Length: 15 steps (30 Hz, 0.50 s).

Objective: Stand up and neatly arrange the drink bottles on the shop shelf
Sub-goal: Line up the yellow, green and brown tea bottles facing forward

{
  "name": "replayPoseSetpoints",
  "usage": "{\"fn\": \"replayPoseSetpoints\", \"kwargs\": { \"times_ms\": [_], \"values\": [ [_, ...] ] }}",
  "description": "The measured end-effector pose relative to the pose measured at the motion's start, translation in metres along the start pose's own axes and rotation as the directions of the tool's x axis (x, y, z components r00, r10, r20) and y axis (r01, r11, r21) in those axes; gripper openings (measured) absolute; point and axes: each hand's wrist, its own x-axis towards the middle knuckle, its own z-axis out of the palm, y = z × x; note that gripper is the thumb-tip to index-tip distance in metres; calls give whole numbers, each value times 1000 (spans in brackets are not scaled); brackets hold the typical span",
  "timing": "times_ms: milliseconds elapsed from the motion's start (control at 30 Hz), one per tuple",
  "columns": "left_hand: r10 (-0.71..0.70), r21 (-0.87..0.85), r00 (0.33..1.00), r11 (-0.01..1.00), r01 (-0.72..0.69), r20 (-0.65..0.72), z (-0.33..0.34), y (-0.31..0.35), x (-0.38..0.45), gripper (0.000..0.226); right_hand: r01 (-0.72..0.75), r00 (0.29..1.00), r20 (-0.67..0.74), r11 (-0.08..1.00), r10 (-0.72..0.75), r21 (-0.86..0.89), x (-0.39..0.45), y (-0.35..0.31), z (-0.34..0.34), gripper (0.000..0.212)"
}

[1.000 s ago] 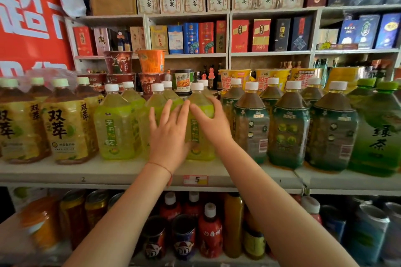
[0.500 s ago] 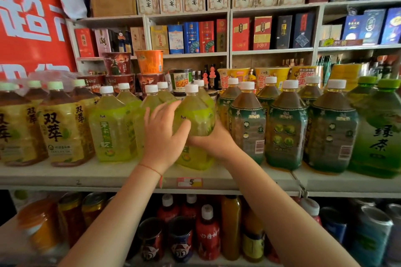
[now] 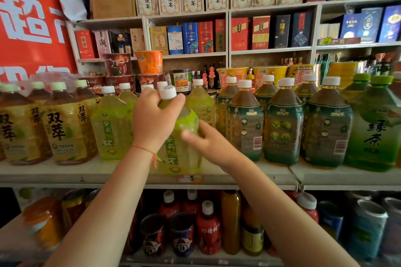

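Note:
A yellow-green drink bottle (image 3: 182, 149) with a white cap stands at the front edge of the white shelf (image 3: 65, 171), above a price tag marked 5. My left hand (image 3: 155, 120) grips its neck and shoulder just below the cap. My right hand (image 3: 206, 140) is curled around its right side at label height, slightly blurred. More yellow-green bottles (image 3: 111, 123) stand to the left and behind. Dark green-labelled tea bottles (image 3: 246, 123) line up on the right.
Amber tea bottles (image 3: 65, 123) fill the shelf's left end and big green tea bottles (image 3: 375, 128) the right end. Instant noodle cups (image 3: 149, 62) and boxed liquor (image 3: 191, 37) sit on shelves behind. Red bottles and cans (image 3: 207, 225) crowd the lower shelf.
The bottle has come forward to the shelf's front edge. My left hand shifted from the bottle's body up to its neck, and my right hand slid down its right side.

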Motion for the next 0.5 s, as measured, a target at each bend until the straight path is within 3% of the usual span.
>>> {"fn": "replayPoseSetpoints", "kwargs": {
  "times_ms": [67, 100, 167, 233, 500],
  "values": [
    [0, -27, 1000, 1000, -1, -11, -6, 2, -5, 28, -44, 996, -75, 987, 56, 153, 6, -6, 3, 79],
    [-11, -43, 1000, 999, 9, -24, -8, 3, -8, 22, -25, 985, -167, 986, 52, 165, 11, -10, 4, 68],
    [-44, -60, 997, 997, 41, -56, -12, 3, -15, 24, -8, 933, -360, 1000, 11, 10, 22, -15, 5, 47],
    [-58, -85, 996, 995, 52, -67, -14, 2, -19, 26, -87, 876, -482, 980, -9, -178, 39, -16, 1, 54],
    [-47, -126, 997, 991, 38, -68, -20, 3, -21, 30, -377, 848, -529, 675, -23, -634, 96, -5, -2, 79]
  ]
}}
